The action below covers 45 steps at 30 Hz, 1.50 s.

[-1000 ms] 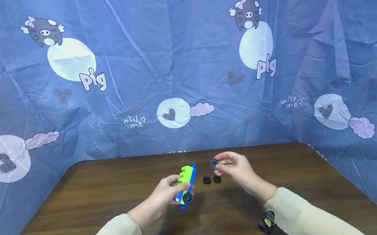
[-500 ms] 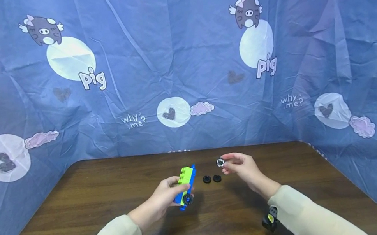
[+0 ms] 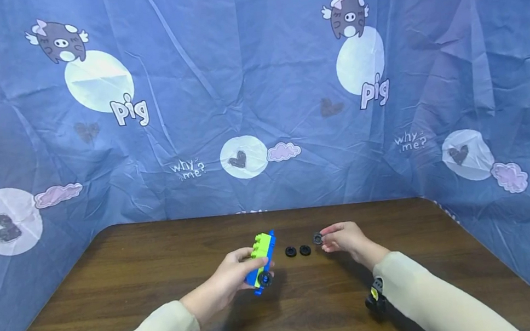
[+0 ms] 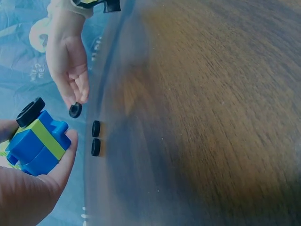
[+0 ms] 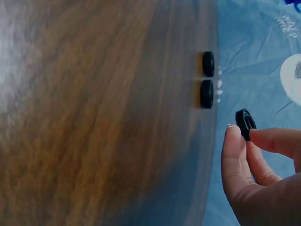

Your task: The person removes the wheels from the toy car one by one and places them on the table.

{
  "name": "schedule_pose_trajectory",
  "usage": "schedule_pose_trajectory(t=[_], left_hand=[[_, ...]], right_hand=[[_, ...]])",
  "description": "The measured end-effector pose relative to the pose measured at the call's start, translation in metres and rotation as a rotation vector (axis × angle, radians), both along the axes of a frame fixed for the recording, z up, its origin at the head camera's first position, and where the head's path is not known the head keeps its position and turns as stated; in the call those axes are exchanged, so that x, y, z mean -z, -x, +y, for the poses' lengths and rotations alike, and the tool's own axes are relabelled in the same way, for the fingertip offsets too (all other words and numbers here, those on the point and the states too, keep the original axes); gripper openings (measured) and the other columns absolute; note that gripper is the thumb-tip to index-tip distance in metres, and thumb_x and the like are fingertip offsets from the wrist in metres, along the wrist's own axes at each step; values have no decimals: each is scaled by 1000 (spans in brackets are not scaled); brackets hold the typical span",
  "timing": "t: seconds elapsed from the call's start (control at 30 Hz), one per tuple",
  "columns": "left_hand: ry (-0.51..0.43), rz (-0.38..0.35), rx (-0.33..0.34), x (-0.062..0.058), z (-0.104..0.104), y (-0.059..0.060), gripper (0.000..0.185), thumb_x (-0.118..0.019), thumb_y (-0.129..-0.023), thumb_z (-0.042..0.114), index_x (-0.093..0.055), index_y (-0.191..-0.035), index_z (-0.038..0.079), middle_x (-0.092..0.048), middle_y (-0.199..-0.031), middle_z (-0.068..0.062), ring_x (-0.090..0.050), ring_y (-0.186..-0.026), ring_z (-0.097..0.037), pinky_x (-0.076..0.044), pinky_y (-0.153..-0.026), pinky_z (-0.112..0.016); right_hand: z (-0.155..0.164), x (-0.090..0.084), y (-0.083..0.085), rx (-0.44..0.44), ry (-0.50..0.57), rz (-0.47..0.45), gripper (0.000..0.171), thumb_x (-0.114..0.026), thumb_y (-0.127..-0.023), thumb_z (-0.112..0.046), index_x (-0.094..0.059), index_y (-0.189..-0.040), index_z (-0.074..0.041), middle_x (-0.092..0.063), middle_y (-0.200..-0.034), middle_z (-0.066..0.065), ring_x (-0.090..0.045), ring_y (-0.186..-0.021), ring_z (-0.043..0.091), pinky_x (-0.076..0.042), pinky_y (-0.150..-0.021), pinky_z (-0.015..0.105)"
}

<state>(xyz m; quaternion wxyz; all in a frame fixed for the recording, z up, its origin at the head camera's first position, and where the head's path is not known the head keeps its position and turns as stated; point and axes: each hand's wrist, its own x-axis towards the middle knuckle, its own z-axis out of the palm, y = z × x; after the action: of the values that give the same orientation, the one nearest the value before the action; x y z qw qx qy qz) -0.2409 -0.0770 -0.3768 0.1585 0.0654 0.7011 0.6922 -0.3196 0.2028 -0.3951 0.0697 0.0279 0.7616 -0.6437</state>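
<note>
My left hand [image 3: 239, 268] grips a toy car [image 3: 262, 251] built of lime-green and blue blocks, tilted above the table. One black wheel [image 3: 264, 279] is fitted on its near end, and the left wrist view shows the car's blue underside with a lime strip. Between thumb and fingertips, my right hand [image 3: 348, 238] pinches a loose black wheel [image 5: 245, 123] by its edge. Just left of that hand, two more black wheels [image 3: 291, 251] lie side by side on the table.
The brown wooden table [image 3: 157, 261] spreads under both hands. A blue printed curtain [image 3: 254, 78] hangs behind its far edge and along both sides. A black wrist camera [image 3: 375, 298] sits below the right sleeve.
My right hand has moved rightward and then lower, carrying the pinched wheel away from the car; the wheel turned over on the way. My left hand stays nearly still with the car.
</note>
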Motion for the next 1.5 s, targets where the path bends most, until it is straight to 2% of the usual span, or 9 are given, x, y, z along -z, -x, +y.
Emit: schedule_pose_trajectory(t=[0.23, 0.47, 0.7, 0.93, 1.1, 1.5], left_hand=[[-43, 16, 9, 2, 1, 1, 45, -60, -94, 15, -43, -129, -9, -67, -114, -24, -71, -90, -19, -57, -74, -32], [-59, 12, 4, 2, 4, 4, 43, -61, -93, 14, -44, -126, -9, -64, -118, -29, -71, -87, -18, -57, -73, -32], [-49, 13, 0, 3, 3, 3, 43, -59, -95, 14, -43, -128, -9, -64, -119, -29, -71, -89, -20, -57, -72, -31], [-53, 11, 5, 4, 4, 3, 43, -58, -95, 15, -43, -129, -9, -63, -120, -30, -71, -90, -20, -57, -72, -30], [-48, 11, 6, 4, 3, 3, 43, -58, -95, 15, -44, -128, -9, -63, -120, -29, -71, -92, -22, -57, -72, -31], [-45, -3, 8, 5, 2, 0, 45, -59, -95, 16, -43, -130, -8, -66, -118, -25, -70, -96, -24, -57, -73, -31]], right_hand=[[1, 10, 6, 15, -71, -76, 25, -56, -85, 12, -58, -109, 21, -63, -68, 8, -63, -56, 11, -56, -58, 23], [4, 15, 9, 55, -51, -86, 20, -55, -85, 14, -56, -102, 23, -61, -65, 8, -62, -52, 11, -56, -56, 23], [2, 14, 10, 91, -115, -98, 17, -56, -80, 15, -56, -96, 19, -61, -64, 11, -60, -49, 11, -55, -53, 22], [1, 11, 11, 71, -155, -114, 18, -58, -81, 13, -58, -97, 20, -61, -63, 10, -61, -50, 11, -56, -54, 23], [0, 12, 12, 65, -147, -113, 18, -58, -81, 14, -58, -98, 22, -61, -61, 9, -60, -49, 10, -55, -53, 22], [-1, 16, 11, 64, -167, -118, 18, -59, -82, 13, -60, -97, 21, -64, -68, 12, -60, -51, 10, -56, -55, 22]])
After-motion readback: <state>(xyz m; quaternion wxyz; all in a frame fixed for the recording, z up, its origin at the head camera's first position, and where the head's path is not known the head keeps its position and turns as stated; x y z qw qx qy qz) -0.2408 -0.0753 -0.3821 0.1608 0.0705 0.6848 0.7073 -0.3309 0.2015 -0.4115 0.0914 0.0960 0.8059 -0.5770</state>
